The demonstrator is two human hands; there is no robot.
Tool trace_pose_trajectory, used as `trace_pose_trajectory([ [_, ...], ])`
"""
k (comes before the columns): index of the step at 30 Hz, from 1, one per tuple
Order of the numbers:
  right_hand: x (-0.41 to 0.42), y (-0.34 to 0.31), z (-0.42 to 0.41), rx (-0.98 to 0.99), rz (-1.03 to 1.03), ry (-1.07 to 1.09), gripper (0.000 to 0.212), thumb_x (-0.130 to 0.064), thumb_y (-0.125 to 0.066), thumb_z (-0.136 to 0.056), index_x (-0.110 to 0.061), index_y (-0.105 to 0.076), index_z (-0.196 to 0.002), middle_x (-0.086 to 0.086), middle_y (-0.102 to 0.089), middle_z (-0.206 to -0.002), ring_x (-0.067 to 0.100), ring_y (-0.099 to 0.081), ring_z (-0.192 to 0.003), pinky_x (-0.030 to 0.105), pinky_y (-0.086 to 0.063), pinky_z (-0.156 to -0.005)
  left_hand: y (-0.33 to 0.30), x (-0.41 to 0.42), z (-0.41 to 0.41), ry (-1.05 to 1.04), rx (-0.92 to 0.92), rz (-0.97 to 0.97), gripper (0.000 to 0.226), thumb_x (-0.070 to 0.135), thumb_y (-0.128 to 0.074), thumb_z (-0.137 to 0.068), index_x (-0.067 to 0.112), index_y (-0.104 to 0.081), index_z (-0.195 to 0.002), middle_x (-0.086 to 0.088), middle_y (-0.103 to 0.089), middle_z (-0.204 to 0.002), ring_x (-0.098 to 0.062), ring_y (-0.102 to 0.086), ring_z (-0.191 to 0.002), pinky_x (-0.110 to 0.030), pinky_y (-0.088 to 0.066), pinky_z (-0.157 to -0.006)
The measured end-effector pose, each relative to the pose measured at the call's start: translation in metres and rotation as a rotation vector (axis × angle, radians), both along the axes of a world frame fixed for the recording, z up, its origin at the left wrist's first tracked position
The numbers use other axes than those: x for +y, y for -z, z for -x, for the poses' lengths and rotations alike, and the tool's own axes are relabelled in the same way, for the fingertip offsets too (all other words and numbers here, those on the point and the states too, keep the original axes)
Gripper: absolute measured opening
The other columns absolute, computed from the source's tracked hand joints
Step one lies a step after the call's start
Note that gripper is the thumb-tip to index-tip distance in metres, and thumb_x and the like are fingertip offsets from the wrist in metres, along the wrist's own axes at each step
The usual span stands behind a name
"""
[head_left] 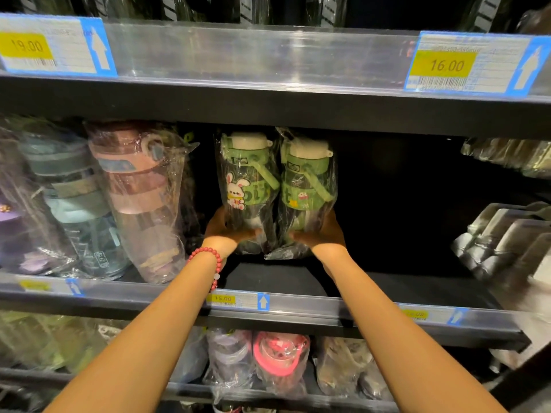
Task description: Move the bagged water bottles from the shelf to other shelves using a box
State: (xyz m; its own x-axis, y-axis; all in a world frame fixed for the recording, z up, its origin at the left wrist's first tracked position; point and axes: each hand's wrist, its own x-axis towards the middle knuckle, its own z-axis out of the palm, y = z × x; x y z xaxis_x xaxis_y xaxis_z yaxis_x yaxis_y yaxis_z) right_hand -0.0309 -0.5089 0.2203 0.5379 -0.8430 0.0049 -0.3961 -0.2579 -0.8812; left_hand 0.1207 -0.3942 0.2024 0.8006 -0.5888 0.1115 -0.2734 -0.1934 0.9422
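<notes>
Dark shelf (268,275): two green bagged bottles (277,186) upright, both hands gripping.

Two green bagged water bottles with white lids (249,186) (307,189), two bare hands (229,231) (320,234), five yellow price labels (442,64).

Overall light: dim store aisle; the forearms and shelf fronts are lit from the viewer's side, the shelf depths fall to black.
Darkest zone: the back of the middle shelf (402,210), right of the green bagged bottles (275,186), shows no detail.
Glare: the clear price rail (262,55) on the upper shelf carries broad white sheen; the plastic bags glint in streaks.
Shadows: each hand (229,231) is dark against the bags, fingers hard to separate.
Blur: the silver packs (504,239) at far right smear; the lower-left corner is soft.
Distortion: wide-angle bowing bends the shelf edges downward toward the right.
Legibility: the yellow price tag (442,65) reads clearly; small print is mush.
</notes>
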Motion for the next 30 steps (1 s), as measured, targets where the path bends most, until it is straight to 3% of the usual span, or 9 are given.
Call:
trace_pose_trajectory([
  [4,0.003,0.000,0.004,-0.018,-0.012,-0.024,0.104,-0.025,-0.077,-0.078,-0.016,-0.004,-0.152,0.007,-0.018,-0.158,0.027,-0.023,-0.143,0.033,-0.024,-0.112,0.000,-0.001,0.000,0.031,0.004,-0.018,0.080,0.014,-0.084,-0.068,0.013,-0.044,-0.137,-0.008,-0.053,-0.135,-0.025,-0.048,-0.125,-0.036,-0.038,-0.106],
  [7,0.003,-0.002,0.009,-0.063,-0.009,-0.060,0.102,-0.021,-0.078,-0.078,-0.015,-0.008,-0.151,0.006,-0.022,-0.157,0.025,-0.025,-0.142,0.029,-0.025,-0.110,-0.002,-0.003,-0.001,0.042,-0.004,-0.056,0.080,0.017,-0.084,-0.068,0.013,-0.045,-0.138,-0.006,-0.054,-0.135,-0.025,-0.048,-0.125,-0.028,-0.037,-0.100],
  [12,0.007,-0.004,0.014,-0.125,-0.005,-0.035,0.094,-0.018,-0.081,-0.074,-0.016,-0.024,-0.148,0.005,-0.036,-0.150,0.025,-0.037,-0.136,0.028,-0.034,-0.104,-0.006,0.001,0.002,0.005,-0.010,-0.143,0.084,0.027,-0.085,-0.066,0.010,-0.045,-0.138,-0.008,-0.053,-0.136,-0.027,-0.050,-0.124,-0.035,-0.040,-0.105],
  [17,0.013,-0.006,0.041,-0.163,0.056,0.016,0.076,-0.016,-0.079,-0.075,-0.014,-0.040,-0.140,0.007,-0.048,-0.141,0.025,-0.047,-0.128,0.028,-0.041,-0.096,-0.016,0.027,0.028,-0.069,-0.034,-0.151,0.065,0.017,-0.080,-0.074,0.003,-0.050,-0.130,-0.013,-0.059,-0.124,-0.029,-0.056,-0.114,-0.028,-0.044,-0.088],
  [19,0.023,-0.008,0.059,-0.076,0.228,0.017,0.068,-0.020,-0.073,-0.080,-0.012,-0.040,-0.140,0.007,-0.049,-0.138,0.024,-0.048,-0.125,0.025,-0.039,-0.091,-0.022,0.044,0.045,-0.104,-0.161,-0.197,0.066,0.025,-0.078,-0.076,0.003,-0.049,-0.131,-0.014,-0.057,-0.127,-0.028,-0.054,-0.116,-0.029,-0.042,-0.087],
  [22,0.048,-0.004,0.075,0.046,0.540,-0.071,0.056,-0.027,-0.068,-0.085,-0.010,-0.046,-0.134,0.009,-0.053,-0.129,0.025,-0.046,-0.122,0.025,-0.037,-0.089,-0.020,0.077,0.072,-0.117,-0.436,-0.217,0.070,0.036,-0.074,-0.078,0.011,-0.044,-0.136,-0.006,-0.049,-0.138,-0.022,-0.046,-0.126,-0.031,-0.039,-0.098],
  [27,0.105,0.011,0.070,-0.051,0.818,-0.270,0.049,-0.018,-0.068,-0.083,-0.007,-0.052,-0.128,0.008,-0.056,-0.126,0.026,-0.045,-0.120,0.031,-0.037,-0.099,0.003,0.147,0.098,-0.200,-0.772,-0.251,0.056,0.039,-0.067,-0.080,0.012,-0.054,-0.127,-0.006,-0.059,-0.123,-0.024,-0.056,-0.112,-0.034,-0.043,-0.092],
  [30,0.150,0.027,0.054,-0.091,0.922,-0.432,0.046,-0.020,-0.063,-0.079,-0.005,-0.055,-0.122,0.011,-0.060,-0.120,0.029,-0.052,-0.113,0.037,-0.043,-0.094,0.030,0.195,0.103,-0.288,-0.835,-0.378,0.054,0.044,-0.059,-0.080,0.010,-0.056,-0.122,-0.008,-0.060,-0.120,-0.026,-0.056,-0.109,-0.035,-0.045,-0.091],
])
